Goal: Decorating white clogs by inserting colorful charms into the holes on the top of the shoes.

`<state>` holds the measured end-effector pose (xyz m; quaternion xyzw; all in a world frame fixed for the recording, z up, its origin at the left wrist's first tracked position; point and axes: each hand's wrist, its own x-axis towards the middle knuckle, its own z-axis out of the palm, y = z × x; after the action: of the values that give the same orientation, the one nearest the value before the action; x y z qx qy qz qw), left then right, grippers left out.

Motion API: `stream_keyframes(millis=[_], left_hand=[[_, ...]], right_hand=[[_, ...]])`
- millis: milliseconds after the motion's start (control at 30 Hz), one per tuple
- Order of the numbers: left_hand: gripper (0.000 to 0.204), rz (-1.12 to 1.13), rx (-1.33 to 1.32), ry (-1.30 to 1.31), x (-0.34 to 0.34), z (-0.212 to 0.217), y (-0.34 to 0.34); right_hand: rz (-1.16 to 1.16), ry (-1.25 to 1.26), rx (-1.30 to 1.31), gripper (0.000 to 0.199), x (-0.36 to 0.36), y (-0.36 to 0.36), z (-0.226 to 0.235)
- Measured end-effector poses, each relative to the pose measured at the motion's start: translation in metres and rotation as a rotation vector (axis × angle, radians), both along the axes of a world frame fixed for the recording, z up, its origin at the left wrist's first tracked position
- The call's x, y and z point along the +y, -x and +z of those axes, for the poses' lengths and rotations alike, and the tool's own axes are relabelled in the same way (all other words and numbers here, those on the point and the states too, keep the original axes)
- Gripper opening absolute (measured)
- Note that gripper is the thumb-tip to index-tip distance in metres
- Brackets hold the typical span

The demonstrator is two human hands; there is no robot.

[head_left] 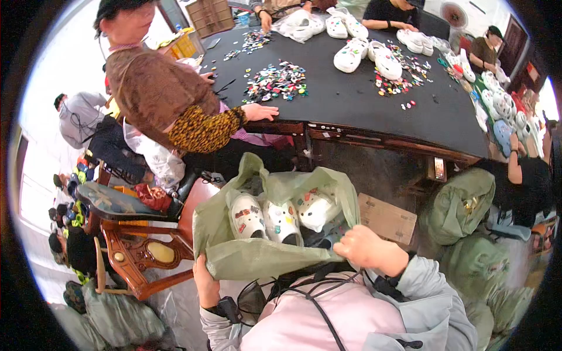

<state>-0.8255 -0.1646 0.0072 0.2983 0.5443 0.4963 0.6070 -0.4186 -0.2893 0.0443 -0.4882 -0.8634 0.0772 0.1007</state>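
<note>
A pale green woven sack (pixel 266 260) is held up by its rim in front of me. White clogs with colourful charms lie inside: one clog (pixel 247 216) at the left, a second clog (pixel 281 221) in the middle, and a partly wrapped white clog (pixel 317 212) at the right. My left hand (pixel 206 282) grips the sack's near left edge, some fingers hidden by the cloth. At the near right corner, my right hand (pixel 370 248) is closed in a fist around the rim. Deeper contents are hidden.
Beyond the sack stands a black table (pixel 345 105) with piles of small charms (pixel 275 82) and white clogs (pixel 383 58). A person (pixel 158 99) leans on its left end; others sit around it. A carved wooden chair (pixel 146 257) is at left, full green sacks (pixel 459 205) at right.
</note>
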Motion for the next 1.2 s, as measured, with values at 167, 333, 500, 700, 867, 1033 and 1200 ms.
stream_keyframes(millis=[167,333,500,700,867,1033,1200], left_hand=[[0.033,-0.389,0.641,-0.242,0.039,-0.070,0.003],[0.013,-0.400,0.078,0.218,0.068,-0.140,-0.012],[0.011,-0.697,0.310,-0.049,0.093,-0.174,0.019],[0.012,-0.944,0.599,-0.077,0.103,-0.169,0.024],[0.010,-0.731,0.364,0.429,0.101,-0.186,0.022],[0.018,-0.848,0.467,0.513,0.138,-0.250,0.039],[0.023,-0.972,0.706,0.395,0.132,-0.262,-0.027]], right_hand=[[-0.286,-0.139,0.129,0.008,0.026,-0.013,-0.070],[-0.545,-0.253,0.152,0.017,0.005,-0.011,-0.103],[-0.695,-0.132,0.060,0.024,-0.018,0.010,-0.103],[-0.879,0.097,0.039,0.020,-0.060,0.053,-0.100],[-1.102,0.573,0.064,0.021,-0.154,0.079,-0.099],[-1.348,0.776,0.101,0.026,-0.263,0.081,-0.113],[-1.661,0.532,0.121,0.025,-0.354,0.038,-0.118]])
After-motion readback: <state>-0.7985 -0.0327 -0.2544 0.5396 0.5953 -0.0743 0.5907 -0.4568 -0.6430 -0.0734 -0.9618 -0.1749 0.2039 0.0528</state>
